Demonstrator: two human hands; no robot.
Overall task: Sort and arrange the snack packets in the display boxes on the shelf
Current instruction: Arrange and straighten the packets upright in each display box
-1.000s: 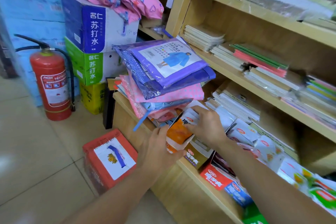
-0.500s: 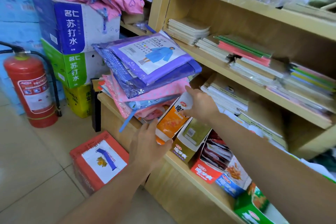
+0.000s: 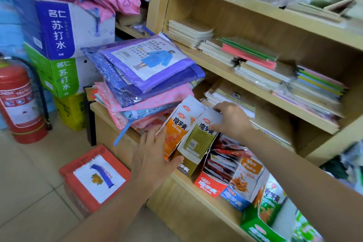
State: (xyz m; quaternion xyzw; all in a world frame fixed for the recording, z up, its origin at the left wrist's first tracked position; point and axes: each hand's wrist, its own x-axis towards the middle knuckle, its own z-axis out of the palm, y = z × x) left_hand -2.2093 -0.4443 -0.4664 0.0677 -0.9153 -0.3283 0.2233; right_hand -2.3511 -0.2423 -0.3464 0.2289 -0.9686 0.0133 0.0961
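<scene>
On the lowest shelf (image 3: 198, 187) stands a row of snack display boxes. The orange box (image 3: 174, 133) is at the left end and leans back, its white flap up. My left hand (image 3: 153, 155) presses flat against its left side and front. Next to it stands the olive-green box (image 3: 198, 137); my right hand (image 3: 231, 119) grips the top of its raised flap. Further right come a red box (image 3: 209, 183) full of red snack packets (image 3: 225, 153), a blue box (image 3: 233, 199) and a green box (image 3: 261, 228).
Bagged raincoats (image 3: 145, 68) are piled on the shelf just left of the orange box. Stacked notebooks (image 3: 261, 68) fill the shelves above. On the floor sit a red crate (image 3: 94, 177), a fire extinguisher (image 3: 17, 100) and stacked soda-water cartons (image 3: 57, 45).
My right hand moved from the orange box's flap to the olive-green box's flap, which now stands up. My left hand stays on the orange box. The camera came closer.
</scene>
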